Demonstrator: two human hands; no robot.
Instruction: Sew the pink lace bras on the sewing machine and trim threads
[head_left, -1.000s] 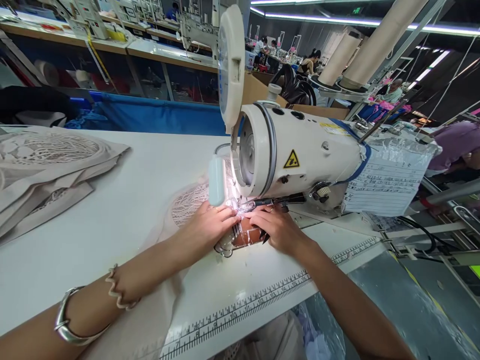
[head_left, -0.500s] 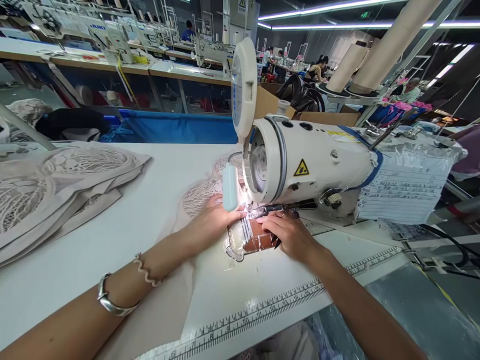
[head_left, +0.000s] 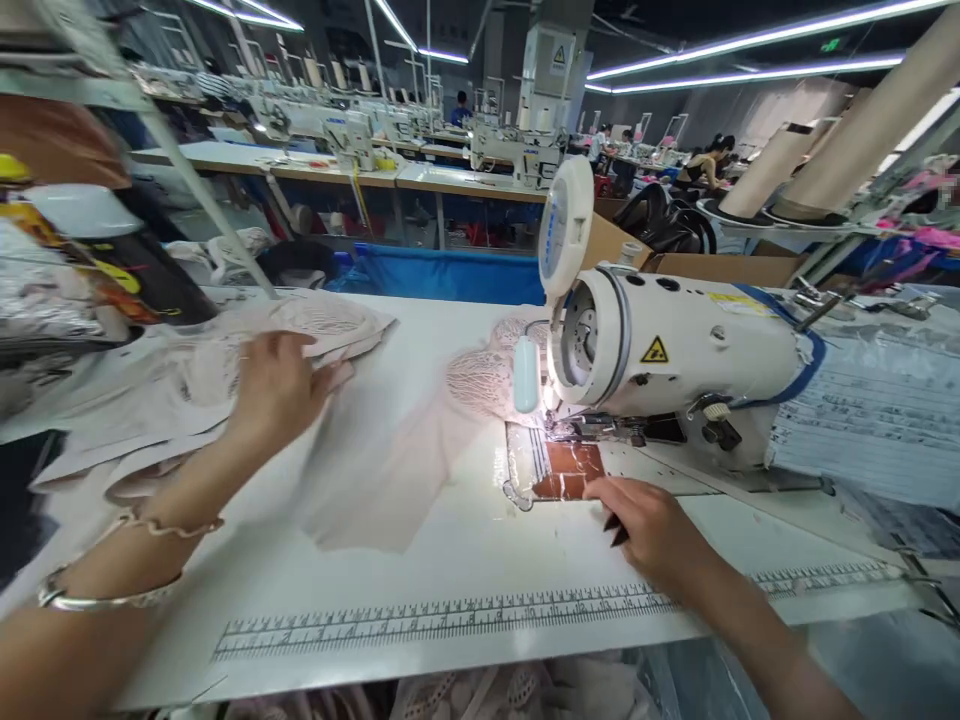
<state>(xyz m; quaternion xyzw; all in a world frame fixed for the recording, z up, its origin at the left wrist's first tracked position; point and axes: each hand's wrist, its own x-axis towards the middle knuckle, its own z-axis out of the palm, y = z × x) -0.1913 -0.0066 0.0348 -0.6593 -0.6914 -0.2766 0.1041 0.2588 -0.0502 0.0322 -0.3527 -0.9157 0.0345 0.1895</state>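
Note:
My left hand (head_left: 274, 390) is over the pile of beige lace pieces (head_left: 322, 318) at the left. Its thumb is apart from its blurred fingers, near the pile's right edge. My right hand (head_left: 645, 525) is closed in front of the brown patch on the sewing machine's bed (head_left: 574, 460). Two dark points, like the tips of thread snips (head_left: 616, 530), stick out below its fingers. A sheer beige piece with lace (head_left: 480, 385) lies at the needle area of the white sewing machine (head_left: 690, 340), its sheer end spread leftward over the table. Neither hand touches this piece.
A printed ruler (head_left: 450, 622) runs along the table's front edge. A pale blue lamp (head_left: 526, 372) hangs beside the needle. Handwritten sheets (head_left: 877, 410) stand at the right. Thread cones (head_left: 765, 175) rise behind the machine. A dark, white-topped container (head_left: 127, 250) stands at the far left.
My left hand has left the lace piece at the needle and moved left to the pile. My right hand has drawn back from the needle area. The view has swung left.

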